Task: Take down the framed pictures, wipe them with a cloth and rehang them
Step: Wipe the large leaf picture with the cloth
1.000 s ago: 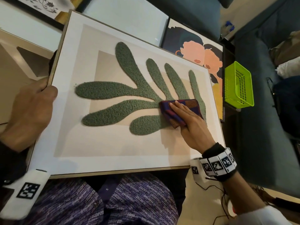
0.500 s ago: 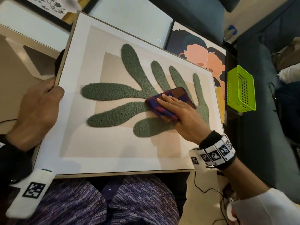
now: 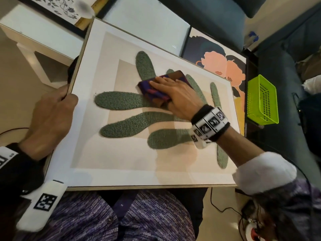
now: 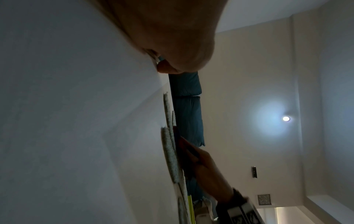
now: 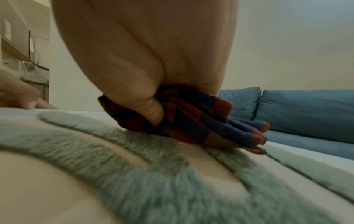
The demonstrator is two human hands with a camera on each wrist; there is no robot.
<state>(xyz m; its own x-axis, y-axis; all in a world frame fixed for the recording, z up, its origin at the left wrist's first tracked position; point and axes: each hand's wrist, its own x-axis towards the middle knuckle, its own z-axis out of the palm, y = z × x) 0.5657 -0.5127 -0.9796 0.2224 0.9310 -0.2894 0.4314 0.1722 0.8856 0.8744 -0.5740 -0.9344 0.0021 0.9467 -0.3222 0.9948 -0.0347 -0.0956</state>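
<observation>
A large framed picture with a tufted green leaf lies flat across my lap. My left hand grips its left edge, fingers curled under the frame and thumb on top; the left wrist view shows that thumb against the picture. My right hand presses a folded purple, red and brown cloth onto the leaf near its centre. Its fingers lie flat on top of the cloth. In the right wrist view the thumb tucks into the cloth.
Beyond the picture lean another frame with peach faces, a pale glazed frame and a floral print. A green basket sits to the right by a blue sofa. A white table stands left; cables lie on the floor.
My right hand has slid the cloth up and to the left across the leaf, from the lower right lobes toward the centre. The left hand keeps its grip on the frame edge.
</observation>
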